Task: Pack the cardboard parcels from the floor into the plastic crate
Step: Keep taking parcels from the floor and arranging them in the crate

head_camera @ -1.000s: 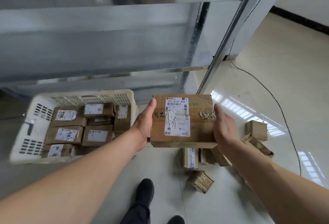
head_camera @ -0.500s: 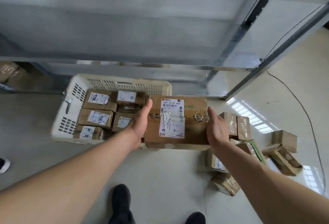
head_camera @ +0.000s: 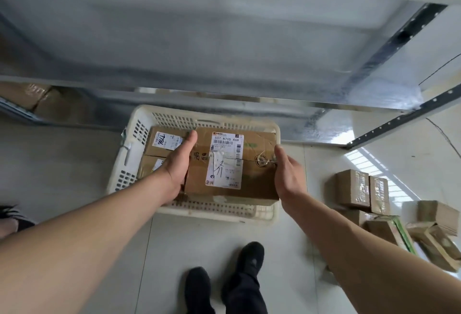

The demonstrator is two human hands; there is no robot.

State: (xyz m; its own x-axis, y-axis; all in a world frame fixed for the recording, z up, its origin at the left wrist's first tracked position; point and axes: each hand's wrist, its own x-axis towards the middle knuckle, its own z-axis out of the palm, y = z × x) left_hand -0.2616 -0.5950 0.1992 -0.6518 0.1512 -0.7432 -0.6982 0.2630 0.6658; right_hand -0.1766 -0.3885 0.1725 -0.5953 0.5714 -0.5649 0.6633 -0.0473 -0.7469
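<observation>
Left hand: your left hand (head_camera: 177,165) presses flat on the left end of the big parcel (head_camera: 233,164), thumb up along its top edge, fingers wrapped out of sight under the side.
Right hand: your right hand (head_camera: 287,175) is on the opposite end, palm against the cardboard, fingers straight and close together, so the box is squeezed between your two palms.
Big parcel: it sits over the right half of the crate (head_camera: 139,126), level, white label (head_camera: 225,159) facing up between your thumbs, with handwriting on the label's lower part. Whether the box already rests on what lies below or hangs just above it, you cannot tell from here.
Crate: white, slotted walls, on the floor straight ahead of your fingertips, its far rim tucked near the bottom of the metal shelf (head_camera: 224,52).
Packed parcels: just left of your left thumb, a labelled parcel (head_camera: 166,140) lies flat in the crate; another parcel (head_camera: 149,166) shows below it, partly hidden by your wrist.
Loose parcels: off to the right of your right hand, well apart from the crate, a cluster of small boxes (head_camera: 359,189) stands on the floor, with more taped packets (head_camera: 436,241) lying tilted beyond your right forearm.
Feet: your black shoes (head_camera: 247,264) are on the pale floor (head_camera: 62,164), between your forearms, near the crate's front wall.
</observation>
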